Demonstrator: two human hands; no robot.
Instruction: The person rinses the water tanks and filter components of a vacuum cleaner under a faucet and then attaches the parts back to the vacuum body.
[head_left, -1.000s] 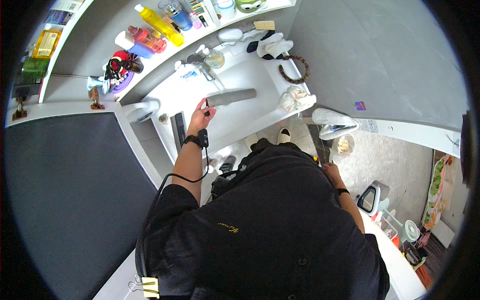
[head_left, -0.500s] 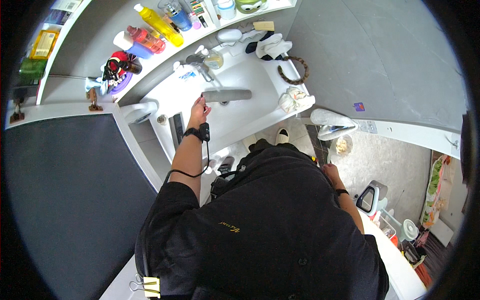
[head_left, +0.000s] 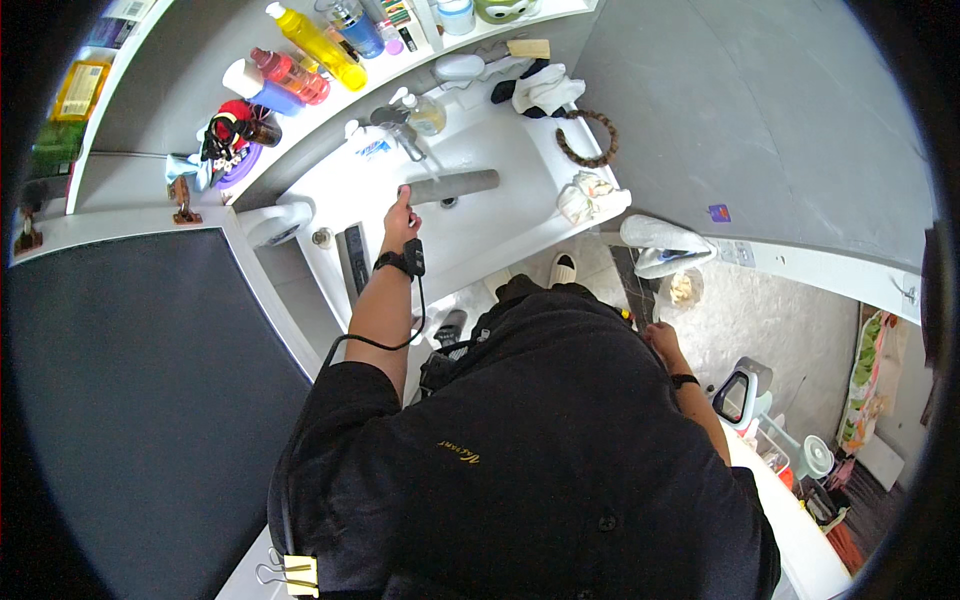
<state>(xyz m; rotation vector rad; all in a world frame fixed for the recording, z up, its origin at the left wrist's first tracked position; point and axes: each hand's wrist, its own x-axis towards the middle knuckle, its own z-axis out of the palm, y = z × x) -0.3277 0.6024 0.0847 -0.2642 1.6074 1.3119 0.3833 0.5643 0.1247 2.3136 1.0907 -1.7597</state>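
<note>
In my left hand (head_left: 402, 217) is one end of a grey cylindrical roller (head_left: 455, 186). The hand is closed round its left end, and the roller stretches to the right over the white sink (head_left: 520, 150). The faucet (head_left: 408, 143) stands just behind the roller, and the drain shows close to its near side. My right hand (head_left: 663, 342) hangs low beside my body on the right, with its fingers curled and partly hidden; whether it holds anything is not visible.
A soap pump bottle (head_left: 427, 117) and a white bottle (head_left: 370, 142) stand behind the sink. White cloths (head_left: 548, 92), a brown braided ring (head_left: 605, 140) and a crumpled cloth (head_left: 588, 198) lie along its right side. Shelves with bottles (head_left: 318, 45) run above; a dark-panelled door (head_left: 150, 400) stands at left.
The roller's right end has tilted slightly toward the back of the sink, and my left hand has shifted a little. My right hand stays about where it was.
</note>
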